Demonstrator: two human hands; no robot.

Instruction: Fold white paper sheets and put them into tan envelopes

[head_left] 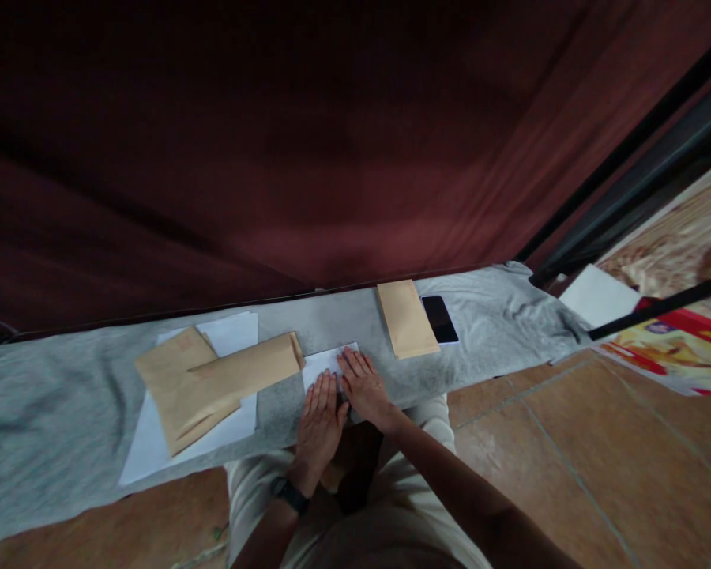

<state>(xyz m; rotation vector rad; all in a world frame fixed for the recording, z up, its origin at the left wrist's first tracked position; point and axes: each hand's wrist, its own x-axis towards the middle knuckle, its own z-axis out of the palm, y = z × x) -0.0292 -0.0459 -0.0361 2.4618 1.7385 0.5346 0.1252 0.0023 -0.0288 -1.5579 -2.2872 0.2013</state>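
**A:** What are the hands doing?

**B:** Both are lying flat, palms down, fingers stretched out and held close together. The left hand (pixel 320 419) is pressing on the near part of a folded white paper (pixel 317 362); the right hand (pixel 364 386) is pressing on its right part. The two hands are touching side by side; neither is pinching anything.

**A:** Where is that paper sitting?

**B:** It is lying on the grey cloth (pixel 65 395) covering the surface, at the near edge, roughly midway along; two brown envelopes (pixel 213 387) are overlapping just to its left, resting on white sheets (pixel 148 450). A third envelope (pixel 407 318) is lying toward the far edge, right of the paper; a dark phone (pixel 439 318) is sitting just beside it. A red curtain (pixel 272 158) is hanging behind the far edge.
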